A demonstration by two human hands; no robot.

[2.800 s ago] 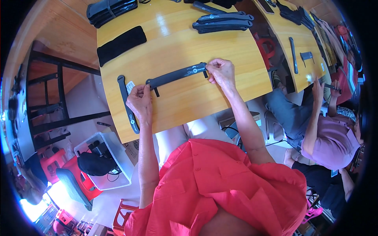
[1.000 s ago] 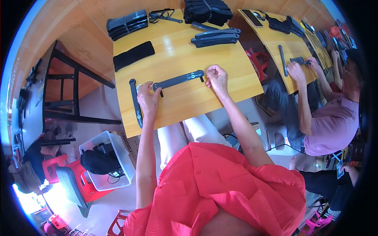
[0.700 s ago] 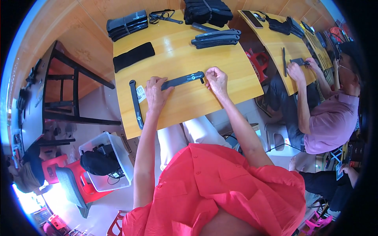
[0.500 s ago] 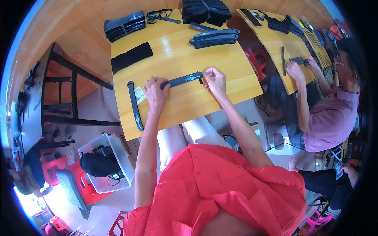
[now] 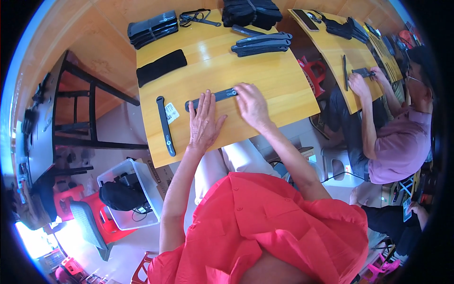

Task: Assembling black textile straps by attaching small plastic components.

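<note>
A flat dark grey strap (image 5: 223,95) with a rounded end and pale print lies across the wooden table (image 5: 198,142) in front of me. Flat on its left part rests my left hand (image 5: 204,125), fingers stretched out. My right hand (image 5: 252,106) has its fingers bent over the strap's right end, which they partly hide. Left of my left hand lies a second dark strap (image 5: 166,125), and a small white label (image 5: 171,112) with print sits beside it.
Behind are a black fabric piece (image 5: 162,67), stacked straps (image 5: 262,45), a bound bundle (image 5: 152,29) and a black pile (image 5: 250,14). A co-worker (image 5: 397,142) handles a dark piece at the right table. A clear bin (image 5: 156,213) stands lower left.
My left hand has gone from gripping the strap's left end to lying flat on it. My right hand has closed in over the right end, and the strap now lies down on the table.
</note>
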